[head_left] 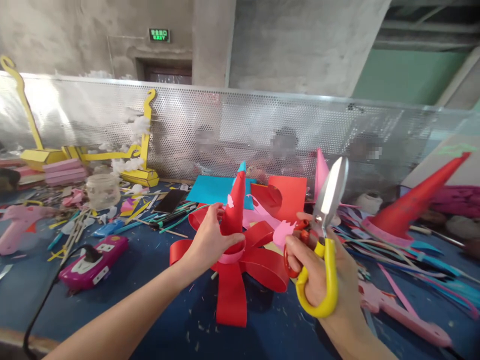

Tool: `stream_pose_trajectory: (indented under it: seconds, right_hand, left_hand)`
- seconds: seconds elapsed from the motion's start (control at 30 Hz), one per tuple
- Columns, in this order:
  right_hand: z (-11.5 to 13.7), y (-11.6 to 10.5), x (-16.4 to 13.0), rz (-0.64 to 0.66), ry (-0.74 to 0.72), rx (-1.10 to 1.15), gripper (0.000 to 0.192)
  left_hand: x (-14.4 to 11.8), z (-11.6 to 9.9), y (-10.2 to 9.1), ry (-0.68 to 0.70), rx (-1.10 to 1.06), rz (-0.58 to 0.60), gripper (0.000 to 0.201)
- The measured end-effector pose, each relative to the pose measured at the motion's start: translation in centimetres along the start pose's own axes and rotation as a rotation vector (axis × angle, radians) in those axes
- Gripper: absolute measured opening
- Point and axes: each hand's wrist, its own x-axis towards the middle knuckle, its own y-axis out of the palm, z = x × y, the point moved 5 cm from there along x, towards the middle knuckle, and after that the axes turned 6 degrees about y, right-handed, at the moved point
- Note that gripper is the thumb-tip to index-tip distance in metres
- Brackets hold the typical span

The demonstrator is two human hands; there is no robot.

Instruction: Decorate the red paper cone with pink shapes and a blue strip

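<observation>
A red paper cone (236, 200) with a blue tip stands in the middle of looped red strips (232, 300) that spread out like petals. One small pink cutout shows on the cone's side, and a pink band circles its base. My left hand (213, 235) is wrapped around the lower cone. In my right hand (318, 280) are large scissors with yellow handles (328, 280), blades pointing up. Red handles (290, 260) of a second tool also show in that hand; its kind is partly hidden. A pink paper cutout (283, 232) is at its fingertips.
A magenta power strip (93, 262) and a pink glue gun (22, 225) lie left; another pink glue gun (405, 310) lies right. A second red cone (423, 200) leans at right. Blue (213, 190) and red sheets (292, 195) lie before a perforated metal screen (243, 120).
</observation>
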Motion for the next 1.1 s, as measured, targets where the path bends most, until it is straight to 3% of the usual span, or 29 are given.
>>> stream_pose_trajectory:
  seconds: [0.2, 0.4, 0.53, 0.7, 0.97, 1.1]
  right_hand:
    - [-0.1, -0.6, 0.3, 0.029, 0.026, 0.054, 0.042]
    - [0.2, -0.6, 0.0, 0.052, 0.049, 0.054, 0.04]
    - [0.3, -0.7, 0.0, 0.044, 0.061, 0.056, 0.041]
    - [0.0, -1.0, 0.3, 0.033, 0.048, 0.017, 0.038]
    - [0.4, -1.3, -0.1, 0.035, 0.028, 0.017, 0.042]
    - [0.7, -1.5, -0.3, 0.017, 0.003, -0.046, 0.042]
  left_hand:
    - [1.6, 0.6, -0.1, -0.015, -0.065, 0.067, 0.071]
    - [3.1, -0.5, -1.0, 0.052, -0.066, 0.076, 0.055]
    - [3.2, -0.6, -0.7, 0.045, -0.072, 0.081, 0.053]
    - [2.7, -0.8, -1.0, 0.02, -0.235, 0.153, 0.049]
    - [2.8, -1.0, -4.3, -0.087, -0.338, 0.377, 0.052]
    - [3.0, -1.4, -6.4, -0.059, -0.33, 0.482, 0.053]
